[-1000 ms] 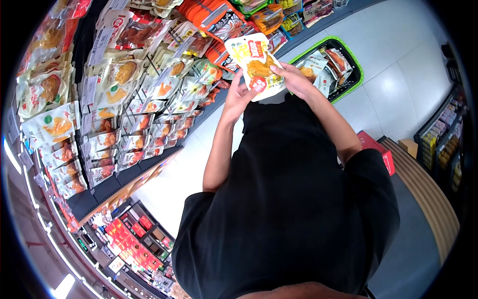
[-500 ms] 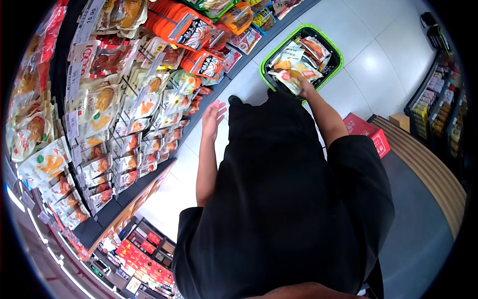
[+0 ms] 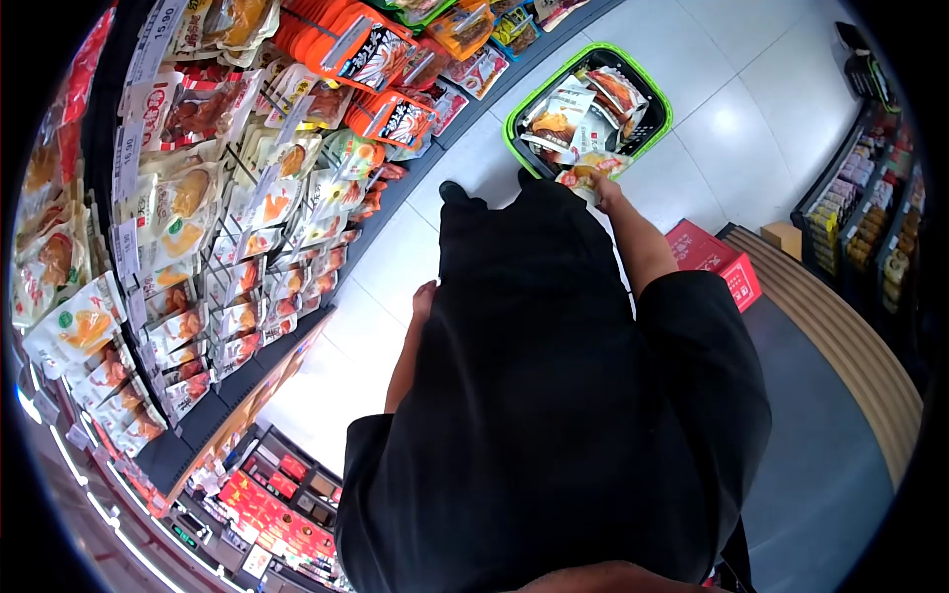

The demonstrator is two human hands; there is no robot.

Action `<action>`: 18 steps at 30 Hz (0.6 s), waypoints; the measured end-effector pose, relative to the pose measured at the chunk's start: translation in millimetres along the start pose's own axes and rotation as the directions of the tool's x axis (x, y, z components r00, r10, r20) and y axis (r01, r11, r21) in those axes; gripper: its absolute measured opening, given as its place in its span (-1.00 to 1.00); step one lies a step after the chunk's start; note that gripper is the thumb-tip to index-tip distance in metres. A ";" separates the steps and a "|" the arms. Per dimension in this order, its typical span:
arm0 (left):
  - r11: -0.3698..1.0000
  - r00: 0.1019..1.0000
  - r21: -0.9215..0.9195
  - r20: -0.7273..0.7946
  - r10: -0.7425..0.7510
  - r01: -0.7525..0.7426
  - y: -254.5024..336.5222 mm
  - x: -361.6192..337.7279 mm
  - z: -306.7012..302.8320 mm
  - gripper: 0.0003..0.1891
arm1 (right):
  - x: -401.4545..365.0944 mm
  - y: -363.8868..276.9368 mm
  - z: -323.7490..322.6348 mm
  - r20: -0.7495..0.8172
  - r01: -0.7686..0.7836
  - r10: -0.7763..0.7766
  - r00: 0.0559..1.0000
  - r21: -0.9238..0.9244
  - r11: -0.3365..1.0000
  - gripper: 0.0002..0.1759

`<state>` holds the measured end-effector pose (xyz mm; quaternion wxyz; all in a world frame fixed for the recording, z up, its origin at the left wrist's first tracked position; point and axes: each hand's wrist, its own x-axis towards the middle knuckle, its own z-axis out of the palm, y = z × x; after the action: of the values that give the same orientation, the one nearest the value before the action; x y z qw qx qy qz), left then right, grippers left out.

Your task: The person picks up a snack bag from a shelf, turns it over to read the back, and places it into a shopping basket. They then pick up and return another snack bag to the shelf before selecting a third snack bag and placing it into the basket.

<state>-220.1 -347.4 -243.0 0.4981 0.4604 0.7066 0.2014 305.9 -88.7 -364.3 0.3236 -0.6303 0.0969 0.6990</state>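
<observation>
Right hand [image 3: 605, 193] grasping a food pouch [image 3: 591, 170], fingers closed on its near end, and that pouch lies across the near rim of the green-edged basket [image 3: 664, 127], just ahead! Its print is small and partly covered by the fingers, so no brand readable. Left hand [image 3: 424, 299] is down beside the black clothing [image 3: 534, 395], fingers partly hidden; clenched or released, can't tell. Beyond the right hand, packets [image 3: 556, 122] overlap in the basket. Left of both hands, price strips show 15.90 [image 3: 156, 35] and 16.90 [image 3: 126, 168], and orange packs [image 3: 395, 117] carry bold Chinese lettering, upper ones cut across by a tag. Right of the right hand, a red box [image 3: 712, 262], its pale writing too small to make out.
</observation>
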 end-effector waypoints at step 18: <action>0.699 0.829 -0.542 -0.007 -0.560 0.467 143.0 20.8 3.3 -0.69 | 27.8 -44.2 26.7 -0.034 0.066 -0.101 0.994 -0.551 0.832 -0.67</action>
<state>-154.5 -259.5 -148.8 0.5766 0.0736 0.7658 0.2750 309.4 -30.9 -373.5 0.1565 -0.7213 -0.1251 0.6630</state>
